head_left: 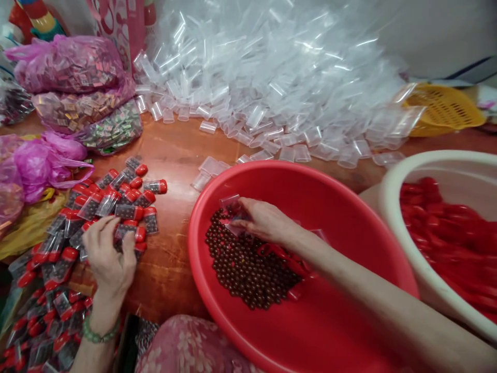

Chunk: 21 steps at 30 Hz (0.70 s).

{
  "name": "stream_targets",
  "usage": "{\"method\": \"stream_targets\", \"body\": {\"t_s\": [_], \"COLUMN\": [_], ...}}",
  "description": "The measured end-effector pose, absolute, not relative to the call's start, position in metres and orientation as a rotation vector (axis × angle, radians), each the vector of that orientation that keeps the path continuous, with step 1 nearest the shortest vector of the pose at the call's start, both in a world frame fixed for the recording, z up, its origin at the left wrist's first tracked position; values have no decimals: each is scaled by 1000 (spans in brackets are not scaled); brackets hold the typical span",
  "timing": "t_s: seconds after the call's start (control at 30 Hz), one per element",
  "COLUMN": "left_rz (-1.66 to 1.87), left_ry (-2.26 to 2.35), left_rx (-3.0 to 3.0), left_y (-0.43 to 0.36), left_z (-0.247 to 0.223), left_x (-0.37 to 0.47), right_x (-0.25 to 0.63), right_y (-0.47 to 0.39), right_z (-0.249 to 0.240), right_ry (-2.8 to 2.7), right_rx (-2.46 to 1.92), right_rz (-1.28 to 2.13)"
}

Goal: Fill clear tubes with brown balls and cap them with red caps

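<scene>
My right hand reaches into a large red basin. Its fingers close around a clear plastic tube above a heap of small dark brown balls. Another clear piece shows under the fingers, partly hidden. Some red plastic caps lie among the balls. On the wooden table to the left, my left hand rests over a pile of clear tubes with red caps, dark balls inside them. Its fingers are apart, and nothing shows in its grasp.
Loose clear tubes form a big heap at the back. A white tub of red parts stands right, below a yellow basket. Pink bags of small packets sit back left. More capped tubes lie front left.
</scene>
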<state>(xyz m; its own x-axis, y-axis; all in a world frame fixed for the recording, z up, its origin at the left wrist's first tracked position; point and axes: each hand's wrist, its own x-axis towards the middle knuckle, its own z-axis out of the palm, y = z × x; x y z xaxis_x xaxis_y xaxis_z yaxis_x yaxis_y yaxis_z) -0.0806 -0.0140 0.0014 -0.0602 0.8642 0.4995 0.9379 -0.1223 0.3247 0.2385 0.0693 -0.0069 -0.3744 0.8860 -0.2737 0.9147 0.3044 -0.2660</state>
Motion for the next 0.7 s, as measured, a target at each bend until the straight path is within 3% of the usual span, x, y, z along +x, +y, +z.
{"method": "stream_targets", "body": {"t_s": [0.23,0.43,0.5,0.63,0.7], "left_rz": [-1474,-1400,-1317,-975,-862], "left_ry": [-1718,-1606,-1564,-1586,-1584], "left_rx": [-2576,-2678,-2693,-2726,-2768], "left_y": [-36,-34,-31,-26,-26], "left_z": [21,26,33,41,40], "left_x": [14,29,31,43,50], "right_x": [231,219,222,221,218], "right_y": [54,40,37,23,14], "right_z": [2,11,24,56,69], "right_ry": [2594,2679,2719,2661,2628], "right_rx": [1717,1718,1790,1923,1930], "right_rz": [-507,-428,-641,-1526,-1725]}}
